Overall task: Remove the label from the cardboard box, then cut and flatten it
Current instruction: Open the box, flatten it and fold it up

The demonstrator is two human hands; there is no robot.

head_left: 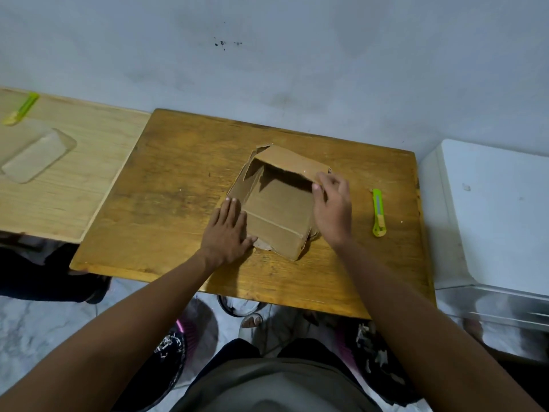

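Both hands (227,230) (331,208) press cardboard box (279,212) edges.

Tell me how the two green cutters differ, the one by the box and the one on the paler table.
The near cutter lies on the dark table, right of the cardboard box, pointing almost straight away. The far cutter lies slanted on the pale table, far from the box. Both are lime green, and no hand touches either.

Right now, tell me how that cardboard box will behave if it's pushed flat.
The cardboard box looks thin, empty and already cut open, so it probably folds along its creases easily. Likely light: the flat left hand seems enough to pin it. The raised panel the right hand grips may spring back.
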